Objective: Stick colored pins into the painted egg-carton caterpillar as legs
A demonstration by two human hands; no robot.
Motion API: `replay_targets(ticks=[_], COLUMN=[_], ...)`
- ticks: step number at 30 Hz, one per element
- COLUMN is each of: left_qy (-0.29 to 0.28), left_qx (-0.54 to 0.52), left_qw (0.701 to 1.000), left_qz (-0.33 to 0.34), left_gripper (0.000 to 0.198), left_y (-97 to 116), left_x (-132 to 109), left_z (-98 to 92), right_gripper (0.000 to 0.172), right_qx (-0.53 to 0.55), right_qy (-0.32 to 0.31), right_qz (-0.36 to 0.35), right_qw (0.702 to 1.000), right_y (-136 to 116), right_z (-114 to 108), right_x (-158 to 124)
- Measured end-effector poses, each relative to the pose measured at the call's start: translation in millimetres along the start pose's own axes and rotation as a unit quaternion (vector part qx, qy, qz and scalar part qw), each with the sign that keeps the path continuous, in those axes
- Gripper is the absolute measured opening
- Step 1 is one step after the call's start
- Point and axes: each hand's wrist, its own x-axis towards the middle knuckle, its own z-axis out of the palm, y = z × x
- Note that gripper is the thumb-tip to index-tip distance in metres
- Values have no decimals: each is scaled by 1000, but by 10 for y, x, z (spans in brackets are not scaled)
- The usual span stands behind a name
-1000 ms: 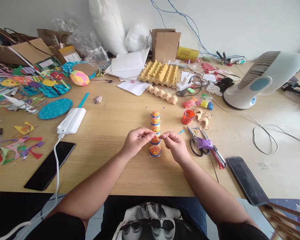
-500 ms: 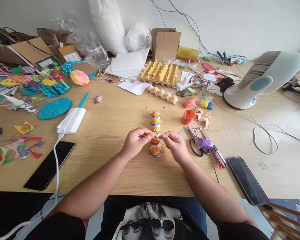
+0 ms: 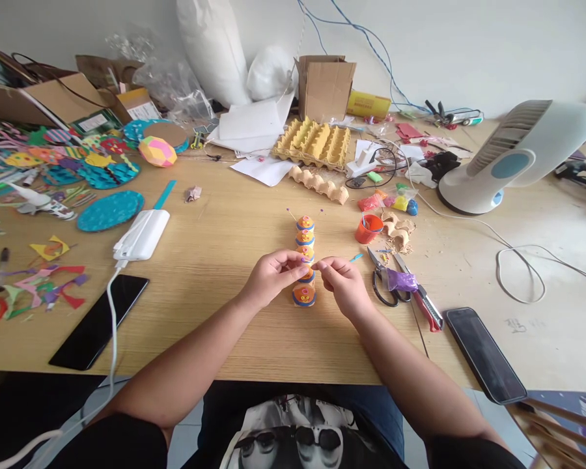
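Note:
A row of orange egg-carton cups (image 3: 305,295) with blue bands, small yellow eyes and pink bits runs away from me on the table. Above its middle, my left hand (image 3: 273,279) is closed in a pinch, with a tiny purple bit of clay (image 3: 305,259) showing at its fingertips. My right hand (image 3: 342,280) is also pinched, its fingertips close to the left ones; whatever it grips is too small to make out. Two thin sticks with purple tips (image 3: 288,210) stand out at the far end of the row.
Right of the row are an orange cup (image 3: 369,228), scissors (image 3: 383,290), a purple clay packet (image 3: 401,281), a red cutter (image 3: 428,309) and a phone (image 3: 485,355). A white power bank (image 3: 141,236) and a black phone (image 3: 99,322) lie left. Behind sits a yellow egg tray (image 3: 313,144).
The purple bit at my left fingertips shows more clearly now. Both hands stay almost in place above the row; the whole view has shifted slightly.

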Motion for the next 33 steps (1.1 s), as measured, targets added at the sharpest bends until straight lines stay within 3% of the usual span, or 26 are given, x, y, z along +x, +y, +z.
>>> replay_targets(ticks=[8,11,14,17,20,27,33], left_qy=[21,72,159,235,282,296,312], left_qx=[10,-10,-45,-88,-81,-78,-89], left_qw=[999,997,986,968,956,952,946], left_qz=[42,38,30,12,10,20,1], left_gripper=[19,22,26,32,37,36,33], left_y=[22,16,-1,-40,-99,-110,-22], left_x=[-11,25,125,260,374,451,435], left_z=[38,5,-94,-216,-299,-404,-455], right_gripper=[37,35,35,36,34,35,39], right_qx=[-48,-78,-140,-224,-298,-513,-551], right_qy=[-22,-14,48,112,128,81,15], right_qz=[-28,-52,-78,-70,-51,-47,-77], right_qw=[998,995,986,965,944,853,831], right_y=[-19,-13,-29,-62,-110,-253,-182], right_z=[89,70,-15,-146,-261,-324,-352], right_x=[-40,-32,34,136,213,391,820])
